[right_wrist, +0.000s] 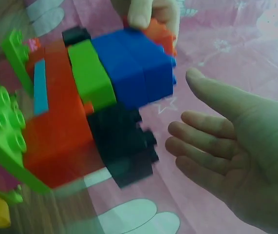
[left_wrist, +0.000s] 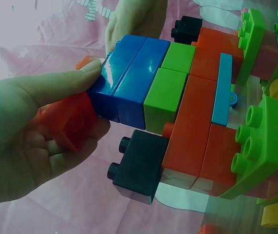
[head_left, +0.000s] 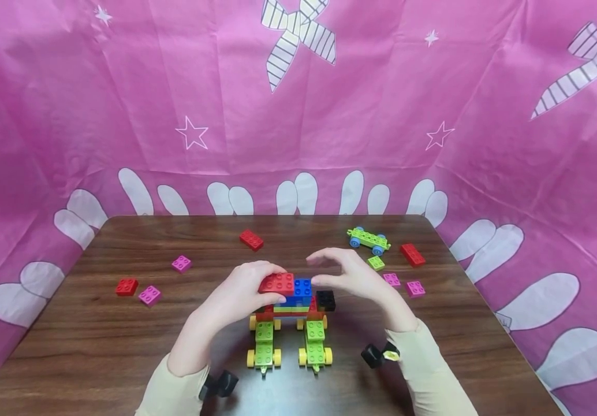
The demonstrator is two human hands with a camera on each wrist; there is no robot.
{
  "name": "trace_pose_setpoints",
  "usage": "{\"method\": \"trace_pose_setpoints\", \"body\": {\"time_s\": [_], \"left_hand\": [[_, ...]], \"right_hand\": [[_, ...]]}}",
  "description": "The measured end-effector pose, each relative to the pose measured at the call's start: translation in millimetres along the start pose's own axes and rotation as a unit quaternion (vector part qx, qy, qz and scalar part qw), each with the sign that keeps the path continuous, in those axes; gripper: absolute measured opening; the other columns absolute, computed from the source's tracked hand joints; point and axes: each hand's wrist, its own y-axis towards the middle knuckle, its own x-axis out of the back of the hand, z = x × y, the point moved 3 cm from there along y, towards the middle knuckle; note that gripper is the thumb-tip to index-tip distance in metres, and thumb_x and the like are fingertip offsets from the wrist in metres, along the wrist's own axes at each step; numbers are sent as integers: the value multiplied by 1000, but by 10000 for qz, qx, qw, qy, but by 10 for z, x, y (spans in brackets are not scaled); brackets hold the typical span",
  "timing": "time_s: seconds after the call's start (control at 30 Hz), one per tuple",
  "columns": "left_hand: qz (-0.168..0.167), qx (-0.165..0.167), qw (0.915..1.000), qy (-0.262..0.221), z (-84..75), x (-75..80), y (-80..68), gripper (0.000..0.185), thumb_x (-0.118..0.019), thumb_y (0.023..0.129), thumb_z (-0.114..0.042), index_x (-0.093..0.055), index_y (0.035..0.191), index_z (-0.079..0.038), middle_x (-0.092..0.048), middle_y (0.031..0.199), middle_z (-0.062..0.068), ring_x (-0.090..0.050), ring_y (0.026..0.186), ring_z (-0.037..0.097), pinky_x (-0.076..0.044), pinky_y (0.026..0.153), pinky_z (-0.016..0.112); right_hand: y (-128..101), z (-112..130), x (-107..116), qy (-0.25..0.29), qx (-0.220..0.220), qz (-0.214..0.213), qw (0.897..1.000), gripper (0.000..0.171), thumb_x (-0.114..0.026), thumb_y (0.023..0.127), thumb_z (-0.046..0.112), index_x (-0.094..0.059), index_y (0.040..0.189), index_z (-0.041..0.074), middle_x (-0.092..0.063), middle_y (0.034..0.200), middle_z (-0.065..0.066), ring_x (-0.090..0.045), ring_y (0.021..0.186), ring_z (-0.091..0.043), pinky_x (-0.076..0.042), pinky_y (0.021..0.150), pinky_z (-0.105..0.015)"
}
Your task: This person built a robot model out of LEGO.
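My left hand grips a red brick at the top of a block build, thumb at the front and fingers behind. The brick sits on the left part of stacked blue bricks, and its hollow underside shows in the left wrist view. Below the blue come green bricks, then a wide red layer with a black brick at either side. Green wheeled bases with yellow wheels carry it all. My right hand hovers just right of the blue bricks, fingers apart, holding nothing.
Loose red bricks and pink bricks lie scattered on the brown table. At the back right stands a green car base with blue wheels, near a small green brick. A pink curtain surrounds the table.
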Motion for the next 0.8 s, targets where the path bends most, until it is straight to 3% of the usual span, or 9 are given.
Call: {"method": "trace_pose_setpoints", "body": {"time_s": [0.2, 0.47, 0.63, 0.8], "left_hand": [[-44, -46, 10000, 47, 32, 30, -4, 45, -79, 82, -28, -65, 122, -14, -68, 110, 0, -60, 95, 13, -55, 83, 32], [-176, 20, 9998, 75, 98, 71, -17, 45, -80, 82, -27, -64, 121, -13, -68, 109, 0, -60, 94, 14, -56, 81, 32], [-186, 100, 9997, 73, 105, 73, -14, 44, -80, 81, -26, -64, 121, -13, -67, 108, 0, -60, 93, 14, -55, 81, 32], [-176, 156, 9997, 45, 98, 67, -2, 43, -81, 81, -26, -65, 119, -13, -68, 108, 0, -59, 93, 14, -55, 82, 33]], "right_hand": [[270, -158, 5, -76, -77, -21, 9999, 34, -74, 88, 25, -66, 118, 13, -70, 116, -5, -64, 110, -22, -53, 95, -46], [686, -373, -224, -434, 10, 451, 9980, 29, -72, 89, 18, -67, 114, 6, -70, 114, -14, -65, 108, -24, -54, 94, -40], [951, -486, -323, -457, 85, 355, 9983, 31, -72, 87, 13, -66, 114, 0, -70, 112, -18, -66, 105, -29, -54, 94, -40], [1194, -561, -381, -457, -48, 191, 9988, 33, -75, 85, 13, -66, 115, 1, -69, 113, -17, -66, 103, -29, -55, 91, -38]]}}
